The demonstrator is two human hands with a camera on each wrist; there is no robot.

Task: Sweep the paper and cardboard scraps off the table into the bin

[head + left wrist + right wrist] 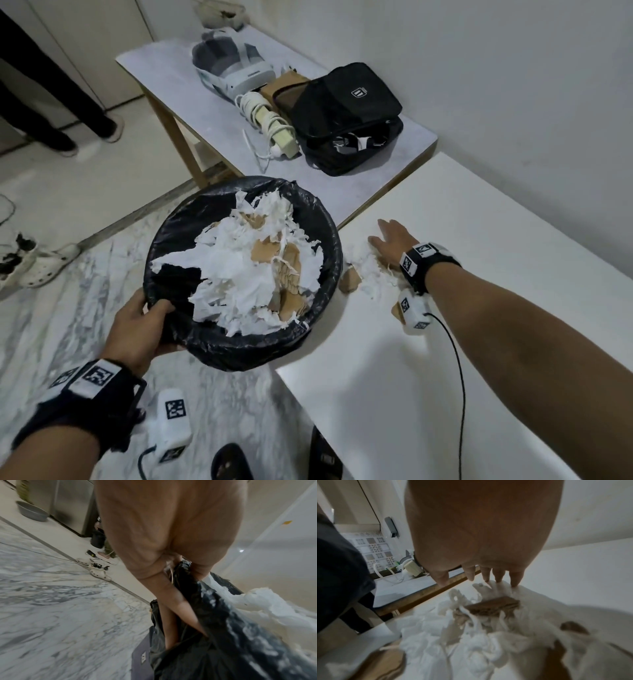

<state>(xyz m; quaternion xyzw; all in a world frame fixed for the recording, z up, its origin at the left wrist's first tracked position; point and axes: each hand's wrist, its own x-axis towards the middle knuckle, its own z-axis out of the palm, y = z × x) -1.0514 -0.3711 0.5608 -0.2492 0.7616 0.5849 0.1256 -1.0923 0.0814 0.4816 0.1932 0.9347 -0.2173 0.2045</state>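
Observation:
A round bin (329,219) lined with a black bag hangs beside the white table (479,240), full of torn white paper and brown cardboard. My left hand (144,325) grips its near rim, thumb inside; in the left wrist view my fingers (171,615) curl round the black bag (223,635). My right hand (390,236) lies flat with straight fingers on the table, over a small heap of scraps (370,274) at the edge next to the bin. In the right wrist view the fingertips (513,578) touch white shreds (471,635) and a cardboard piece (493,607).
A second grey table (239,144) stands behind, carrying a black bag (342,113), a coiled power strip (274,126) and a white headset (229,65). Another person's legs (51,102) stand at far left. White clogs (37,263) lie on the marble floor.

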